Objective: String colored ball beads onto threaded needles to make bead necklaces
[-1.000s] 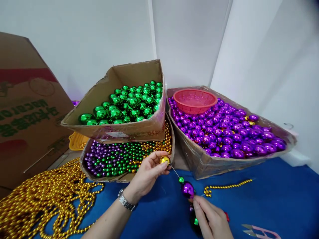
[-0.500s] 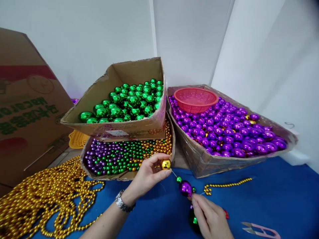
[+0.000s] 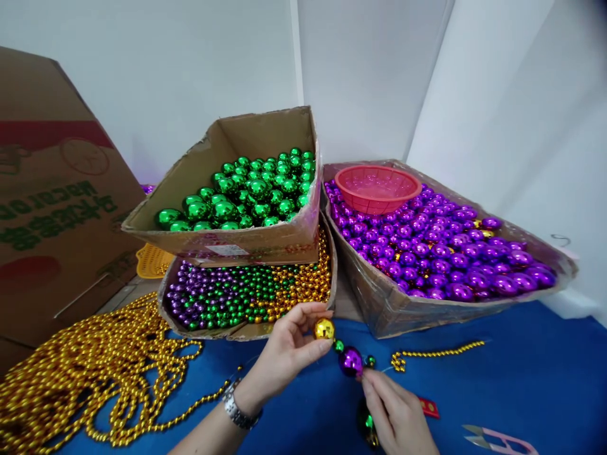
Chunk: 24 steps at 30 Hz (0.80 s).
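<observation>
My left hand [image 3: 296, 338], with a metal watch on its wrist, pinches a shiny gold ball [image 3: 324, 328] between thumb and fingers. A small green bead [image 3: 338, 345] sits right beside the gold ball, and a larger purple ball [image 3: 350, 361] follows it. My right hand [image 3: 401, 411] is closed at the lower right edge of the purple ball, its fingertips on the string there. Another small green bead [image 3: 370, 361] shows just above those fingers. Below them hangs a big dark green ball [image 3: 367, 422], partly hidden by my right hand.
Behind stand a box of green balls [image 3: 227, 243], a box of mixed small beads [image 3: 246, 333] under it, and a box of purple balls [image 3: 379, 313] with a pink basket [image 3: 378, 189]. Gold bead strands [image 3: 109, 373] lie left; pink-handled snips [image 3: 497, 439] lie right.
The gold ball has come down toward the green bead, closing the gap of bare string between them. My left hand has lowered with it; my right hand keeps its grip near the purple ball.
</observation>
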{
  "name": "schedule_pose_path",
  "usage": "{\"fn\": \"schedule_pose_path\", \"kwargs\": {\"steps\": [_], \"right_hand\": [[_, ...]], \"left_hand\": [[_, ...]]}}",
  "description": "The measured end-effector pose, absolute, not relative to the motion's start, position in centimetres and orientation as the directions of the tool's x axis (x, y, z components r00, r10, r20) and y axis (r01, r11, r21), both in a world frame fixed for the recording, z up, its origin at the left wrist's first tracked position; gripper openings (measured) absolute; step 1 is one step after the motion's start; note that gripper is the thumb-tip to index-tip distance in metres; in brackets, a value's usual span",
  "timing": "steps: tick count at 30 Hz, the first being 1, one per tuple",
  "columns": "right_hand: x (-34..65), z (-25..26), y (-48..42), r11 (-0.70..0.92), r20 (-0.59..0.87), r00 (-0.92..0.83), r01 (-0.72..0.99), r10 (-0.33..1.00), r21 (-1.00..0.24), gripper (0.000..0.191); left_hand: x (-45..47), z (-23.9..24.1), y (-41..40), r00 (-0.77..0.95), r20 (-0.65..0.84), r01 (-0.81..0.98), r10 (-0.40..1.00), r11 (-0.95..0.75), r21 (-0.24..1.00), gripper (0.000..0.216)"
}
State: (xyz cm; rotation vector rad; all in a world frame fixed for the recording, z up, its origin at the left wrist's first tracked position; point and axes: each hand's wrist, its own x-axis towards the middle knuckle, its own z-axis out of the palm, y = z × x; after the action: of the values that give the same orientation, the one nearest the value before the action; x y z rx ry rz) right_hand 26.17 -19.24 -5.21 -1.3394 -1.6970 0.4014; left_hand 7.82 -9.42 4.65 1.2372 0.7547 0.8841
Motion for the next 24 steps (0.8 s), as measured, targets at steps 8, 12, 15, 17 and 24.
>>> {"fn": "schedule_pose_path", "kwargs": {"steps": [8,12,15,17,24], "right_hand": [[26.2,-5.3,-19.5,0.353,0.438,0.003,0.586,0.899,-0.730,0.025],[26.0,-5.3,-19.5,0.348,0.432,0.009,0.577,0.902,-0.739,0.026],[25.8,-5.1,-19.5,0.343,0.420,0.008,0.561,0.908,-0.753,0.029],[25.7,-5.0,-19.5,0.328,0.395,0.007,0.543,0.919,-0.773,0.030],[25.1,-4.9,-19.8,0.110,0.199,0.131,0.496,0.971,-0.861,0.031]], "left_hand": [[7.2,4.1,-9.6,0.494,-0.012,-0.160,0.869,0.105,0.982,0.039],[7.1,3.7,-9.7,0.498,-0.005,-0.176,0.867,0.107,0.979,0.035],[7.0,3.5,-9.8,0.497,-0.025,-0.218,0.867,0.152,0.964,0.034],[7.0,3.5,-9.9,0.508,-0.036,-0.247,0.861,0.186,0.951,0.034],[7.0,3.4,-10.1,0.481,-0.070,-0.257,0.874,0.217,0.942,0.034]]}}
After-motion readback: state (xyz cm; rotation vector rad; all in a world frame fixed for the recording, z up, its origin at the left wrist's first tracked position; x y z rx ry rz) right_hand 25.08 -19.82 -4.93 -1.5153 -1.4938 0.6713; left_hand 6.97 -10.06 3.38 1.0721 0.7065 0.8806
